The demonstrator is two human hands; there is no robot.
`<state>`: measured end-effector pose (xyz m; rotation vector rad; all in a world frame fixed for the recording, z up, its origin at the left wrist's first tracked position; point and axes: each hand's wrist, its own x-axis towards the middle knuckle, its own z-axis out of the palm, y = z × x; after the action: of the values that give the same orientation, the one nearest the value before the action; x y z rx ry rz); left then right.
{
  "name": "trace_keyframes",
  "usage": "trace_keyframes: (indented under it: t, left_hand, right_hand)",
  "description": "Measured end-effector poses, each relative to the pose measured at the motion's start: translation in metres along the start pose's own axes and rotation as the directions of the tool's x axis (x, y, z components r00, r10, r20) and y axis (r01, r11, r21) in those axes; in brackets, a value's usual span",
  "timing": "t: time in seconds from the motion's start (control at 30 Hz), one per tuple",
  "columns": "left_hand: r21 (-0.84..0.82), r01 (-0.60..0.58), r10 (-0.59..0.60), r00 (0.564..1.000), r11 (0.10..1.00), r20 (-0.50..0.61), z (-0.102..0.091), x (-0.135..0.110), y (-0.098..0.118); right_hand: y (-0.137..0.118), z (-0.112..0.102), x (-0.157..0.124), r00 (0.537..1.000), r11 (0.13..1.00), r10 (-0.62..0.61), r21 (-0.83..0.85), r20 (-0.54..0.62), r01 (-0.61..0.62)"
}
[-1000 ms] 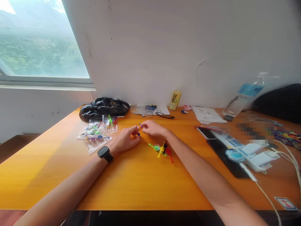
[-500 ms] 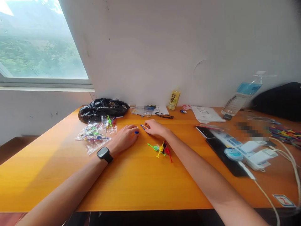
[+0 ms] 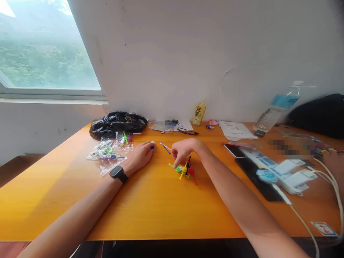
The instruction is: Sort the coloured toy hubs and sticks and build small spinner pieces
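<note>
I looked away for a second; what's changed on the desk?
The right hand let go of the blue stick and moved nearer the wearer, to the coloured pieces. The left hand drew slightly left. Another person's hand appeared at right. The clear bags stayed put.

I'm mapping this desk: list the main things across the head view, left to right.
Clear plastic bags of colourful pieces → left hand → thin blue-and-white plastic piece → right hand → white printed paper → tilted clear plastic bottle with blue label
</note>
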<state>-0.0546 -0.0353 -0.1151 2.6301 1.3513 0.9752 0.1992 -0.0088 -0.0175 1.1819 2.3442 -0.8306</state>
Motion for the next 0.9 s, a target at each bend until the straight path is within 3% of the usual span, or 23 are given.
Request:
trace_keyframes:
  t: [0.1,0.27,0.4,0.53,0.63,0.7,0.8,0.9]
  left_hand:
    - [-0.023,0.009,-0.008,1.0,1.0,0.018,0.001,0.0,-0.002]
    - [-0.022,0.033,-0.032,0.999,0.999,0.022,0.001,0.0,-0.002]
    - [-0.009,0.086,-0.087,0.996,0.996,-0.016,0.004,0.0,-0.003]
    - [-0.061,0.112,-0.122,0.97,0.992,-0.211,0.003,0.0,0.001]
    - [-0.162,0.071,-0.122,0.937,0.984,-0.329,-0.004,0.001,0.014]
    - [-0.208,0.021,-0.095,0.932,0.978,-0.349,-0.01,0.001,0.026]
    - [-0.219,-0.034,-0.035,0.951,0.975,-0.307,-0.016,0.0,0.042]
    - [-0.221,-0.03,-0.033,0.961,0.975,-0.275,-0.016,-0.001,0.047]
  right_hand:
    - [-0.008,0.004,-0.003,0.992,0.998,0.049,-0.05,0.114,-0.044]
    - [-0.01,0.006,0.003,0.995,0.999,-0.02,-0.023,0.097,0.022]
    - [-0.002,0.003,0.006,0.984,0.971,-0.174,0.158,-0.034,0.177]
    - [0.005,0.003,0.009,0.92,0.795,-0.276,0.472,-0.278,0.381]
    - [0.006,0.005,0.015,0.86,0.651,-0.231,0.585,-0.455,0.484]
    - [0.004,0.007,0.021,0.816,0.594,-0.158,0.607,-0.555,0.528]
    - [-0.002,0.011,0.03,0.769,0.579,-0.052,0.608,-0.638,0.543]
    - [-0.009,0.015,0.038,0.776,0.598,-0.063,0.599,-0.627,0.533]
